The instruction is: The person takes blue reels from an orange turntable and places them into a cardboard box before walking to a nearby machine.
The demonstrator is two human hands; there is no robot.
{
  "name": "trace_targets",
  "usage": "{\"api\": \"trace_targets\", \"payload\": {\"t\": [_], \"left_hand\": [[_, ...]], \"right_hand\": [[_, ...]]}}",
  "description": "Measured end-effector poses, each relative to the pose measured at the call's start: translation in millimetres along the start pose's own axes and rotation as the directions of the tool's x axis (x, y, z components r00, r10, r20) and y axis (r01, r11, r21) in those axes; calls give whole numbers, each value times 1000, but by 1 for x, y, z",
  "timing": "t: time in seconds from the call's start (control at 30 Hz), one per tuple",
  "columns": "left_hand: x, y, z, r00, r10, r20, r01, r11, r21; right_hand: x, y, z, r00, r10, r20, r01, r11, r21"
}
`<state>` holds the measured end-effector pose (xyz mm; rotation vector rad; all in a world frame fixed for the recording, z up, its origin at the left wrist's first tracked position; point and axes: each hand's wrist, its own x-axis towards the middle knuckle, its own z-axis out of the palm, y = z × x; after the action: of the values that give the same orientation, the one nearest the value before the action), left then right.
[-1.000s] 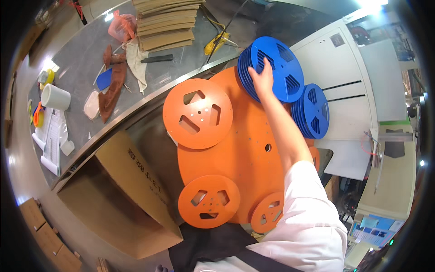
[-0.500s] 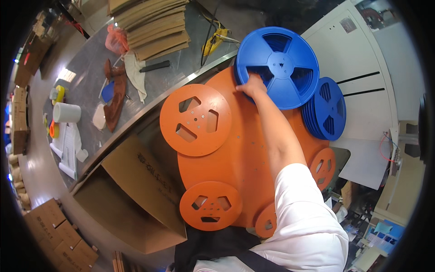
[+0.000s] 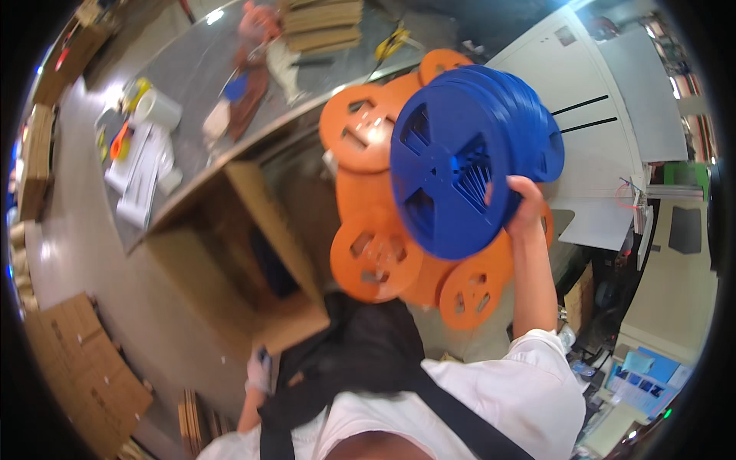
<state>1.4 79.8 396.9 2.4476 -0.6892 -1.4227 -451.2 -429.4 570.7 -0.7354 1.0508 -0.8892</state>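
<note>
My right hand [image 3: 524,205] grips the rim of a blue plastic reel [image 3: 452,222], which is tilted toward me. More blue reels [image 3: 529,103] are stacked behind it, above an orange rack [image 3: 356,188] with round, cut-out discs [image 3: 376,261]. How many reels the hand bears cannot be told. Low on the left, my left hand [image 3: 259,376], whitish as if gloved, is closed around something small and dark by the corner of an open cardboard box [image 3: 287,238]. Inside that box lies something dark blue [image 3: 270,261], partly hidden by the near wall.
A metal table [image 3: 195,73] at the far left carries a white roll [image 3: 159,110], orange tape [image 3: 119,142] and flat cardboard [image 3: 322,27]. Cartons [image 3: 84,368] stand on the floor at lower left. White machine panels [image 3: 583,84] border the right.
My right hand has shifted right and nearer, bringing blue reels toward me and tilting them. My left hand has come into view. The whole view has shifted, showing more of the box's inside.
</note>
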Motion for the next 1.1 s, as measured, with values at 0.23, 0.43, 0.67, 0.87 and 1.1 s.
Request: {"api": "trace_targets", "payload": {"t": [0.23,0.43,0.67,0.87,1.1], "left_hand": [[2,99,-112,878,271,-395,-397,873,-282],[-68,209,-130,414,867,-278,-590,488,644],[-125,233,-85,190,980,-60,-939,199,281],[-110,204,-73,321,944,-82,-897,330,295],[-90,201,-57,316,938,-144,-897,344,278]], "right_hand": [[-189,107,156,962,-167,218,-33,720,693],[-241,154,216,891,-134,434,-200,742,639],[-280,146,241,840,-20,542,-250,872,420],[-299,128,241,861,-9,509,-193,919,343],[-308,129,238,875,-26,483,-187,902,388]]}}
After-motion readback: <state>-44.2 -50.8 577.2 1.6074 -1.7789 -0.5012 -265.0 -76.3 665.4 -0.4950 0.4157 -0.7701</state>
